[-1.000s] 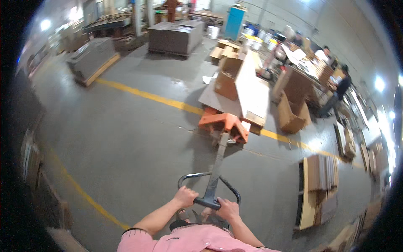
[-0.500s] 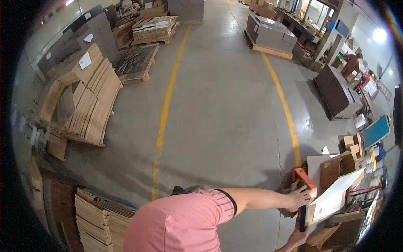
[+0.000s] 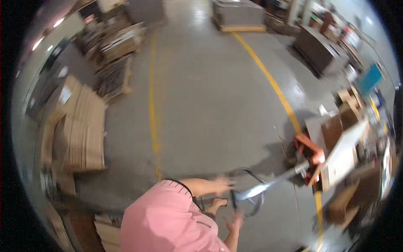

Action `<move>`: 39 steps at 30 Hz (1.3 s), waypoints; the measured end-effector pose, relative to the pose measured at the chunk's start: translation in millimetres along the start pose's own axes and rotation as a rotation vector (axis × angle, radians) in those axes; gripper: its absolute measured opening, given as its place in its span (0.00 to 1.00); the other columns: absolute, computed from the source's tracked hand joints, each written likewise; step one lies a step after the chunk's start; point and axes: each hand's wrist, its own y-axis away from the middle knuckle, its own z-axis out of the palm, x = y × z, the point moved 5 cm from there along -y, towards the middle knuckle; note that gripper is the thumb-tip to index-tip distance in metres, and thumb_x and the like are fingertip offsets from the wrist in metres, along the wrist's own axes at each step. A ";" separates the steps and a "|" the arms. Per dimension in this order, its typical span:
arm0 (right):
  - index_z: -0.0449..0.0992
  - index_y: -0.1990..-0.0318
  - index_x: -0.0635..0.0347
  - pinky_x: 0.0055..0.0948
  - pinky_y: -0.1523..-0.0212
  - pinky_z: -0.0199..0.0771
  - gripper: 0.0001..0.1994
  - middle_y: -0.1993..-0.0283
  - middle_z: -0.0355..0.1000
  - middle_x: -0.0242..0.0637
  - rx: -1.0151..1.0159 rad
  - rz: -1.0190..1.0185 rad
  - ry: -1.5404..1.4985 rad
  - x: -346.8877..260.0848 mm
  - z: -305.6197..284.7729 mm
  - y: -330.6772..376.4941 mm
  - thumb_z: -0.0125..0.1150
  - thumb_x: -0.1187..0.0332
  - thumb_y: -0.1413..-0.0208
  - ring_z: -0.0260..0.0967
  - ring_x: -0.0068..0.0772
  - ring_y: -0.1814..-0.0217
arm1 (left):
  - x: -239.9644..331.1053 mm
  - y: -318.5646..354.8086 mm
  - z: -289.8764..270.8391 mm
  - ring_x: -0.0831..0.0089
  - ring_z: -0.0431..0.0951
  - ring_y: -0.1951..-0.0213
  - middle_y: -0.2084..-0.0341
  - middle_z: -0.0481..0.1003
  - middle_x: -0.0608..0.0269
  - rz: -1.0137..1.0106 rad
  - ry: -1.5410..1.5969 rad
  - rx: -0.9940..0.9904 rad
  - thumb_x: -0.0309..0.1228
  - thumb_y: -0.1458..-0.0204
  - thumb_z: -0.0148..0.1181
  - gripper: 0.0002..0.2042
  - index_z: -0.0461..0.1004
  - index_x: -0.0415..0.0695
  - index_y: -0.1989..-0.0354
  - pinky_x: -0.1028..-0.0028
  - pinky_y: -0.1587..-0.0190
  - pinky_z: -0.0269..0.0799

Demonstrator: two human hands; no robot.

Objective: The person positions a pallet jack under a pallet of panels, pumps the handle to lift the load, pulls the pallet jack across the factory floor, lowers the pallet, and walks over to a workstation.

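Flattened cardboard stacks (image 3: 79, 130) lie at nine o'clock on the grey concrete floor (image 3: 210, 96). Two yellow floor lines (image 3: 153, 109) run from twelve toward six. A loaded pallet (image 3: 239, 16) sits at twelve, a dark crate (image 3: 317, 48) at two, and a blue bin (image 3: 370, 79) near three.

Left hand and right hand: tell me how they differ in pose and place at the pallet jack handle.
The left hand reaches out from a nearly level forearm with fingers spread beside the pallet jack handle; the right hand comes up from the lower edge, below the handle loop. The left hand sits higher in the view, the right hand lower. Both are bare, blurred, and close to the handle; grip cannot be told.
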 end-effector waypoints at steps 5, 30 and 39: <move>0.78 0.56 0.60 0.46 0.47 0.69 0.19 0.57 0.76 0.46 0.224 0.277 0.063 -50.4 -69.6 -33.5 0.67 0.55 0.51 0.72 0.51 0.51 | -15.4 28.5 -9.8 0.41 0.35 0.28 0.28 0.40 0.47 -0.113 -0.137 0.168 0.48 0.48 0.60 0.42 0.45 0.51 0.27 0.42 0.31 0.35; 0.78 0.54 0.53 0.47 0.45 0.67 0.19 0.50 0.74 0.42 0.584 0.400 0.099 -73.0 -145.9 -45.8 0.62 0.52 0.47 0.66 0.50 0.42 | 44.9 5.1 -78.0 0.51 0.42 0.28 0.30 0.47 0.50 0.156 -0.136 0.526 0.54 0.46 0.55 0.35 0.58 0.52 0.32 0.40 0.32 0.39; 0.74 0.57 0.53 0.51 0.39 0.57 0.10 0.51 0.69 0.39 1.020 0.187 0.139 -129.7 -323.6 -158.4 0.57 0.60 0.42 0.62 0.50 0.41 | 175.4 -67.5 -267.6 0.51 0.49 0.32 0.37 0.55 0.58 0.261 -0.177 1.056 0.52 0.42 0.50 0.27 0.60 0.54 0.38 0.38 0.36 0.44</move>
